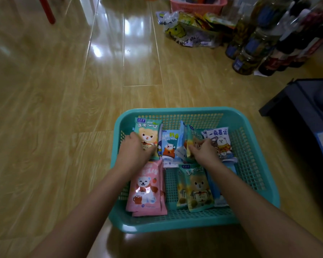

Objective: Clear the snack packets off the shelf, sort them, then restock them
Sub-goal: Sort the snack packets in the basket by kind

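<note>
Two bare forearms reach into one teal basket (pixel 175 225) standing on a glossy wood-plank floor (pixel 63 108). At its far left corner the left hand (pixel 136 148) grips a green bear packet (pixel 147 133); nearer lies a pink bear packet (pixel 147 189). One blue polar-bear packet (pixel 169 148) lies mid-basket. The right hand (pixel 203 148) curls its fingers onto another green packet (pixel 193 139), just beside white packets (pixel 220 140); two more green ones (pixel 198 189) lie nearer. Beyond, to the right, are one pink basket (pixel 196 6), one clear bag of snacks (pixel 190 32) and clustered jars (pixel 250 53).

A home: glossy wood floor (pixel 63 108) strewn with bottles (pixel 259 40).
</note>
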`<action>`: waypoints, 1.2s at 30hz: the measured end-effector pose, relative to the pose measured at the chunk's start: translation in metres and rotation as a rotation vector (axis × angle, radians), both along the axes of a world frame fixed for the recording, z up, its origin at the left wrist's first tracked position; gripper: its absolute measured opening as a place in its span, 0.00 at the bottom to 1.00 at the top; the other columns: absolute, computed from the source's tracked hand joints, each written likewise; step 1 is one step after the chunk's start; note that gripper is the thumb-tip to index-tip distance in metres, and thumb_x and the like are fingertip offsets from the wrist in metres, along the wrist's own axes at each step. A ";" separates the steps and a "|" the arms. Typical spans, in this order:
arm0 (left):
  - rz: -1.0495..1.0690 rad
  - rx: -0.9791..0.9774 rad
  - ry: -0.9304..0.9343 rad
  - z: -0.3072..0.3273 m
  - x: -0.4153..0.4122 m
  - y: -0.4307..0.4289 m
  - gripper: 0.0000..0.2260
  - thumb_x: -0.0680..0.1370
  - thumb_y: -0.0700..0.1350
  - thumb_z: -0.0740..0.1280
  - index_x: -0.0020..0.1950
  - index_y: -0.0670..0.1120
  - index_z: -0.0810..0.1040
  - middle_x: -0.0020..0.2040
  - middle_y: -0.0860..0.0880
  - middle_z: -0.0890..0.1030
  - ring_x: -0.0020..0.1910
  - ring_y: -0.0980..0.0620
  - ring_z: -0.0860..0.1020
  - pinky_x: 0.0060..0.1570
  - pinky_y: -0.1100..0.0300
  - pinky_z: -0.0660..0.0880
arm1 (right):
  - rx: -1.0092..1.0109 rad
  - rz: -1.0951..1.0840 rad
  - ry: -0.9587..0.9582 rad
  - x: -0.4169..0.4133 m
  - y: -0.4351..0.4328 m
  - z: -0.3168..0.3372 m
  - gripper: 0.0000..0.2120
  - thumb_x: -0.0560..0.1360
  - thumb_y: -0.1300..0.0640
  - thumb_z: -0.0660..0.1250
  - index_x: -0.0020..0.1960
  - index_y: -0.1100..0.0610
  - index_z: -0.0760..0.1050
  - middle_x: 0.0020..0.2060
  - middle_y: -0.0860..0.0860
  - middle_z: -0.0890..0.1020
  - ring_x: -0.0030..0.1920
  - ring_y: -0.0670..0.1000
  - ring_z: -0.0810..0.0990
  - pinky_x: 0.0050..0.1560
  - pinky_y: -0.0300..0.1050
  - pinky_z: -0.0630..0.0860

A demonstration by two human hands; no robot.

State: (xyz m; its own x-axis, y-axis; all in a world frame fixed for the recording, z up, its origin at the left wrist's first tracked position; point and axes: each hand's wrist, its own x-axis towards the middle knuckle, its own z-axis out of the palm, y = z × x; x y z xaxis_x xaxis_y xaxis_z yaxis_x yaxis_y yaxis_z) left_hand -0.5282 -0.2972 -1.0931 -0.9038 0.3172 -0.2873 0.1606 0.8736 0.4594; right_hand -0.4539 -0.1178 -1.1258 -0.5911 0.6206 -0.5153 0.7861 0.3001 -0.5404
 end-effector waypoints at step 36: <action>0.322 0.922 -0.397 0.036 0.067 -0.013 0.07 0.80 0.39 0.56 0.43 0.48 0.68 0.41 0.50 0.80 0.33 0.61 0.80 0.32 0.68 0.76 | -0.491 -0.074 0.046 0.085 -0.005 0.052 0.14 0.80 0.59 0.57 0.64 0.58 0.63 0.53 0.55 0.77 0.45 0.52 0.78 0.39 0.45 0.76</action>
